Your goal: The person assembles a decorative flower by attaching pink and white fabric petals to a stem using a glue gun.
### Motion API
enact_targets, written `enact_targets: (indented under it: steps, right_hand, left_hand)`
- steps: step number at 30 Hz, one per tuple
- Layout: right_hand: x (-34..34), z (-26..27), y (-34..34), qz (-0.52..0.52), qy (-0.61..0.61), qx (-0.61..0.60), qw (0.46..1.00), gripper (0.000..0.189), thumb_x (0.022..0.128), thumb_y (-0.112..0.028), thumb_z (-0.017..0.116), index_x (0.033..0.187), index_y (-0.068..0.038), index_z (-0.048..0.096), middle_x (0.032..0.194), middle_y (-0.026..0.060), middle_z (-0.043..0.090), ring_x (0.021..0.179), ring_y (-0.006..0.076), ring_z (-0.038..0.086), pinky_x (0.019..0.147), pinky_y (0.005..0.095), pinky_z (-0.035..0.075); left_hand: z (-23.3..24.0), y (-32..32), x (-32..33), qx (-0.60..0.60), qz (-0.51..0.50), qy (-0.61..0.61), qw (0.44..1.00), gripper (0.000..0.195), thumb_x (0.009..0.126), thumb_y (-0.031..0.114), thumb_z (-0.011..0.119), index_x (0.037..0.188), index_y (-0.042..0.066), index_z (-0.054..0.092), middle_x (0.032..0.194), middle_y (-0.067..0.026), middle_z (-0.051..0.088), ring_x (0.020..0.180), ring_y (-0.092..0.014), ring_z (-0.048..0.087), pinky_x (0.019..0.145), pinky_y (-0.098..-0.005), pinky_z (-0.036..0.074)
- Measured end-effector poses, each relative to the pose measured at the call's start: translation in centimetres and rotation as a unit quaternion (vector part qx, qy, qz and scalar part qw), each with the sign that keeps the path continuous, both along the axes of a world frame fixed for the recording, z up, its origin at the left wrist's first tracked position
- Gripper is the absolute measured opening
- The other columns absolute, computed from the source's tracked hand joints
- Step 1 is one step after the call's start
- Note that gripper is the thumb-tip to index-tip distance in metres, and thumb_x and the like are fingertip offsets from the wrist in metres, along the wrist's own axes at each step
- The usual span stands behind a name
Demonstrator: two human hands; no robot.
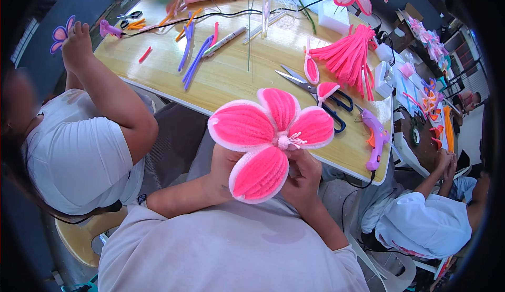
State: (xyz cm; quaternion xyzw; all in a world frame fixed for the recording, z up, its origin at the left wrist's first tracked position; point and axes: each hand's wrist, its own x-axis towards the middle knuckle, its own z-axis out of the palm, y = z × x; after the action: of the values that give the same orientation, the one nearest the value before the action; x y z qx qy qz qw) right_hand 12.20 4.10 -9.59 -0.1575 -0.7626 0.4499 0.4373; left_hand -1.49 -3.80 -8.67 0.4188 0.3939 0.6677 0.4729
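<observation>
A pink pipe-cleaner flower (pixel 258 179) with several white-edged petals and pale stamens is held up in front of my chest. My left hand (pixel 223 165) is behind its left petals, with most fingers hidden. Under the flower's centre, my right hand (pixel 305 173) grips it from below; the stem is hidden. Beyond the flower, large scissors (pixel 307 85) with dark blue handles lie partly spread on the table. Two loose pink petals, one flat (pixel 311 70) and one by the scissors (pixel 327 90), lie close by. A purple hot glue gun (pixel 375 138) rests at the table's right edge.
Bundled pink pipe cleaners (pixel 351 55) lie on the wooden table (pixel 150 63), with purple stems (pixel 197 61) and a marker (pixel 225 41). A black cable (pixel 221 14) crosses the back. A white foam block (pixel 332 14) holds a flower. Co-workers sit at left (pixel 83 150) and right (pixel 424 221).
</observation>
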Motion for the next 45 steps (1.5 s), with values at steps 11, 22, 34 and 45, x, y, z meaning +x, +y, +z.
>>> enact_targets:
  steps: [11, 22, 34, 45]
  right_hand:
    - [-0.3, -0.2, -0.2, -0.027, 0.004, -0.042, 0.999, 0.022, 0.070, 0.011, 0.063, 0.090, 0.002, 0.062, 0.079, 0.0103, 0.064, 0.069, 0.0158, 0.066, 0.061, 0.0242, 0.050]
    - [-0.2, -1.3, 0.0, -0.010, -0.006, -0.070, 0.997, 0.024, 0.071, 0.010, 0.064, 0.093, 0.002, 0.060, 0.080, 0.0100, 0.064, 0.071, 0.0149, 0.066, 0.062, 0.0239, 0.050]
    - [0.3, -1.2, -0.2, 0.139, 0.024, -0.320, 0.937, 0.013, 0.081, 0.003, 0.060, 0.095, 0.003, 0.058, 0.092, 0.0089, 0.061, 0.072, 0.0128, 0.062, 0.060, 0.0236, 0.051]
    - [1.8, -0.6, 1.5, 0.205, 0.098, -0.437, 0.870, 0.011, 0.086, -0.004, 0.058, 0.094, 0.003, 0.058, 0.084, 0.0122, 0.062, 0.063, 0.0113, 0.058, 0.054, 0.0225, 0.048]
  left_hand:
    - [-0.2, 0.2, -0.4, 0.053, 0.020, 0.133, 0.989, 0.033, 0.084, 0.012, 0.059, 0.112, -0.003, 0.048, 0.101, -0.0177, 0.056, 0.089, -0.025, 0.060, 0.078, -0.0326, 0.051]
    - [-1.4, 0.8, -0.3, 0.083, 0.146, 0.261, 0.951, 0.022, 0.084, 0.008, 0.062, 0.104, 0.002, 0.056, 0.093, -0.0060, 0.060, 0.086, -0.015, 0.058, 0.070, -0.0242, 0.049]
    - [1.8, 2.2, 0.1, -0.037, 0.058, -0.012, 0.998, 0.026, 0.094, 0.014, 0.045, 0.114, -0.002, 0.051, 0.098, -0.0095, 0.062, 0.089, -0.016, 0.059, 0.078, -0.0270, 0.047]
    - [0.5, 5.5, -2.2, -0.135, 0.087, 0.051, 0.986, 0.025, 0.088, 0.022, 0.058, 0.095, -0.002, 0.062, 0.087, -0.0068, 0.064, 0.069, -0.009, 0.058, 0.061, -0.0251, 0.047]
